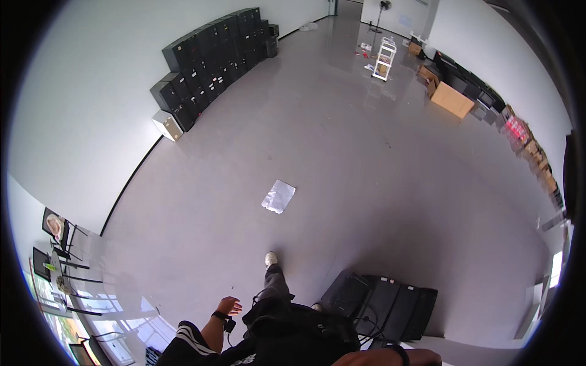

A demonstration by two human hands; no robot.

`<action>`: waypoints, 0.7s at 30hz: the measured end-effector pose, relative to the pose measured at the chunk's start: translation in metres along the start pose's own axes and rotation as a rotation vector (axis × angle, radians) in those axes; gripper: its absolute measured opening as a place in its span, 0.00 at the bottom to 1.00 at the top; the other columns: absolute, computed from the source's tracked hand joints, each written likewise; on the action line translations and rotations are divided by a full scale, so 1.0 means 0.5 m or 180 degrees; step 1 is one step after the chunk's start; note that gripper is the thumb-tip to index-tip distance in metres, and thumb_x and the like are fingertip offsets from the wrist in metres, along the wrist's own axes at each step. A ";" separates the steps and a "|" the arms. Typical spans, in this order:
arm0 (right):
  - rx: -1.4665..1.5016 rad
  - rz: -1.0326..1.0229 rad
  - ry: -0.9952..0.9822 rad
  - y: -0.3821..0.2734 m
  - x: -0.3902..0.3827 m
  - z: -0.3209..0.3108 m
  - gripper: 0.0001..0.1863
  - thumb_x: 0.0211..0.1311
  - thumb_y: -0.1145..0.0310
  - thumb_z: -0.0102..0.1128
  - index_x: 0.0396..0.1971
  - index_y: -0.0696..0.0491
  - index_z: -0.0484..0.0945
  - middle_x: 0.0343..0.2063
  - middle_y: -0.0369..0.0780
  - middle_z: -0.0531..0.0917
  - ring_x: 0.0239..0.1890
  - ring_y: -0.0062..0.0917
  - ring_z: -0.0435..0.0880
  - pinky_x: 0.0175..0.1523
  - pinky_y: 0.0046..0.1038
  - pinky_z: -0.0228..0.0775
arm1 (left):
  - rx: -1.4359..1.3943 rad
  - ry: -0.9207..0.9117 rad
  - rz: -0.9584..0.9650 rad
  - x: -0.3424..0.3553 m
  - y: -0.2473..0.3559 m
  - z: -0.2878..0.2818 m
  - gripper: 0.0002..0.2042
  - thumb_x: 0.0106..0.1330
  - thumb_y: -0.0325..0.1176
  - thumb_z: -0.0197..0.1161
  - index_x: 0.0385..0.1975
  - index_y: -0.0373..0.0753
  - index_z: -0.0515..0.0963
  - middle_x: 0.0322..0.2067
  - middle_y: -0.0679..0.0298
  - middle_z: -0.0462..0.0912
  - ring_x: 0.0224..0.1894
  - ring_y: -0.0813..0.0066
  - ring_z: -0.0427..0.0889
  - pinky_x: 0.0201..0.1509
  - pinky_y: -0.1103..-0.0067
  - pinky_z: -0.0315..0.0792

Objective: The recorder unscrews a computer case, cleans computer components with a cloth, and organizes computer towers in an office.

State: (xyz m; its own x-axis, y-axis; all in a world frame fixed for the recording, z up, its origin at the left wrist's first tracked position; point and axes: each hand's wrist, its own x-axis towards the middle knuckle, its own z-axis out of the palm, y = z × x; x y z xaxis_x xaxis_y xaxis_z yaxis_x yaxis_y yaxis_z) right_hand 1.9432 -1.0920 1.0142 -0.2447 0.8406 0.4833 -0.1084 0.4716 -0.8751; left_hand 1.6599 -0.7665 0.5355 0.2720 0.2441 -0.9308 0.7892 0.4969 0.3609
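Note:
My left hand (229,305) hangs beside my left leg, its fingers loosely stretched and nothing in them; a black band with a small device circles that wrist. At the lower edge my right hand (425,357) shows only in part beyond a dark wristband, its fingers not distinguishable. It is nearest to a row of black computer-case-like boxes (390,305) with dark cables on the floor at my right. My left foot in a light shoe (271,259) is stepping forward. Ahead of it a white crumpled sheet (279,196) lies flat on the grey floor.
Stacked black cases (201,79) line the left wall, with a pale case (168,125) at their near end. A white trolley (384,60) and a standing fan (379,15) are far off. Cardboard (452,99) and boxes (534,155) line the right wall; chairs (58,229) stand left.

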 end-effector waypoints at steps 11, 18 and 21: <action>0.1285 0.0621 -0.2445 0.219 0.398 -0.385 0.08 0.67 0.73 0.52 0.37 0.62 0.76 0.33 0.47 0.76 0.36 0.41 0.77 0.41 0.34 0.71 | -0.1967 0.1148 0.0190 0.006 0.027 -0.343 0.14 0.67 0.37 0.52 0.47 0.37 0.72 0.37 0.50 0.84 0.38 0.57 0.85 0.38 0.65 0.80; 0.1697 0.1041 -0.2731 0.349 0.550 -0.617 0.06 0.62 0.78 0.58 0.38 0.63 0.77 0.33 0.48 0.78 0.35 0.42 0.78 0.41 0.34 0.71 | -0.1979 0.1235 -0.0230 0.072 0.174 -0.415 0.13 0.68 0.36 0.52 0.47 0.36 0.73 0.39 0.49 0.84 0.38 0.56 0.86 0.39 0.65 0.80; 0.1535 0.0974 -0.2244 0.404 0.680 -0.702 0.06 0.62 0.79 0.58 0.38 0.63 0.77 0.35 0.48 0.79 0.37 0.42 0.79 0.42 0.35 0.72 | -0.1790 0.1025 -0.0232 0.121 0.307 -0.440 0.13 0.70 0.36 0.49 0.47 0.36 0.73 0.40 0.49 0.84 0.40 0.54 0.86 0.40 0.64 0.80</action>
State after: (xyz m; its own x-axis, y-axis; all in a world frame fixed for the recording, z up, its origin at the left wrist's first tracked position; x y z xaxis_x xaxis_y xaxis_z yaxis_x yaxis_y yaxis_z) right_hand 2.1764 -0.6177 1.0103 -0.8451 0.4779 0.2397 -0.2944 -0.0417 -0.9548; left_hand 1.6762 -0.4923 0.5473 -0.0189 0.3871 -0.9218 0.3670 0.8603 0.3537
